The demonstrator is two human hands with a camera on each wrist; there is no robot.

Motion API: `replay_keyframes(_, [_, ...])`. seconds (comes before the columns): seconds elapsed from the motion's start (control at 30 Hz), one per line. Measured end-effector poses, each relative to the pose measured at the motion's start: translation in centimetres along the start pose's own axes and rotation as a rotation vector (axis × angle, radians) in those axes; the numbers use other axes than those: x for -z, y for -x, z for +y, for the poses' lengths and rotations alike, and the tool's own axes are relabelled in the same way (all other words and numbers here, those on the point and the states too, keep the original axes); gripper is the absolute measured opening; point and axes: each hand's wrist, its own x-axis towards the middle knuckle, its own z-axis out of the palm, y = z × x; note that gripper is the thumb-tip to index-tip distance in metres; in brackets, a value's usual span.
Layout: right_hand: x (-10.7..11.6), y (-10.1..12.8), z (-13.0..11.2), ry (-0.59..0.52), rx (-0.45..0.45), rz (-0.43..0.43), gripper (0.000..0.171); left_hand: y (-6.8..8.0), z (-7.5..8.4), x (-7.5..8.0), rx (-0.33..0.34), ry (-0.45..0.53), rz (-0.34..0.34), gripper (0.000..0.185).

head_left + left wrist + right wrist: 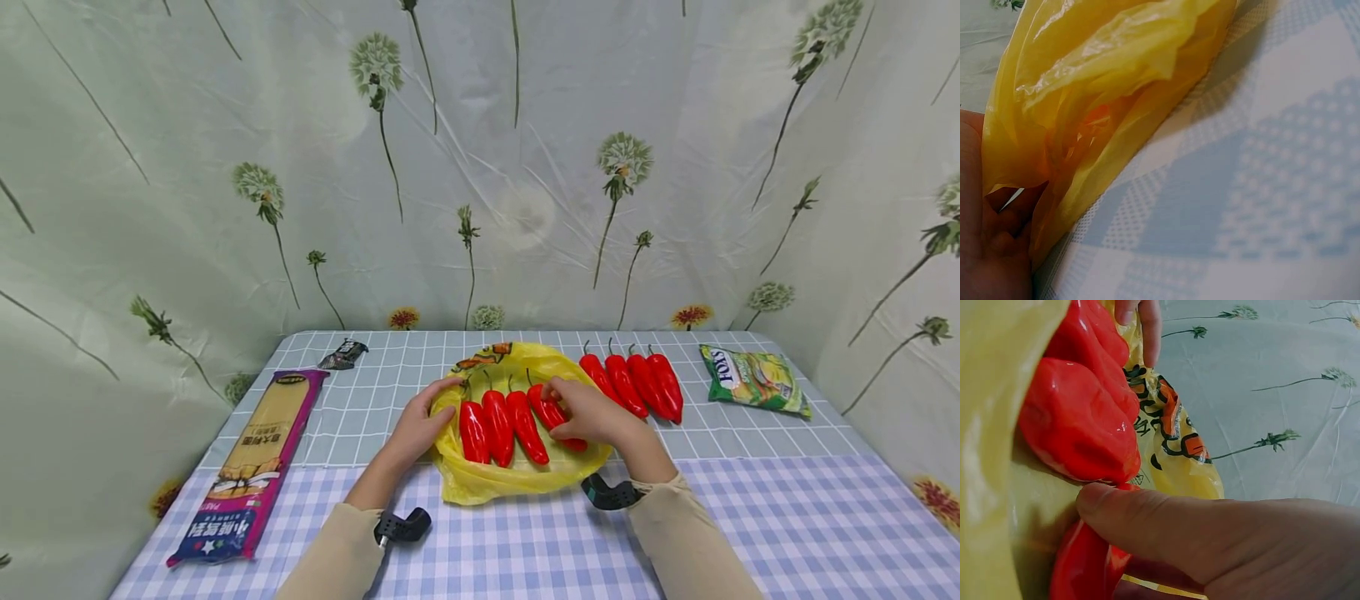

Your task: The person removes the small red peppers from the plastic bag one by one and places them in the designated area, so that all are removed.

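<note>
A yellow plastic bag (480, 490) lies spread open at the middle of the table, with several red peppers (498, 427) side by side inside it. My left hand (422, 421) holds the bag's left rim, the thumb reaching over its inner side. Yellow film bunches beside that hand's palm (1007, 250) in the left wrist view. On the bag's right side my right hand (588, 412) grips the rightmost pepper (546, 406) between thumb and fingers. In the right wrist view the thumb (1129, 509) presses across this pepper (1085, 565), close below the neighbouring peppers (1082, 425).
More red peppers (628, 382) lie in a row behind my right hand. A green FOX'S candy bag (753, 381) is at the far right. Along the left side lie a long pasta packet (251, 467) and a small black wrapper (343, 354). A patterned curtain (525, 167) stands behind the table.
</note>
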Motion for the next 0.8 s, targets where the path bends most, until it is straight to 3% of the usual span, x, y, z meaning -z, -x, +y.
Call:
replay_keyframes(0.3, [0.3,0.5,0.0,-0.019,-0.023,-0.034,0.074,-0.1,-0.1,0.0,0.023,-0.011,0.0,0.046])
replay_keyframes(0.6, [0.8,0.8,0.1,-0.072,0.0,-0.028,0.074,0.1,0.1,0.0,0.026,-0.009,0.003,0.046])
replay_keyframes(0.8, [1.5,1.1,0.1,-0.094,0.069,-0.009,0.07,0.0,0.2,0.0,0.03,-0.01,0.005,0.046])
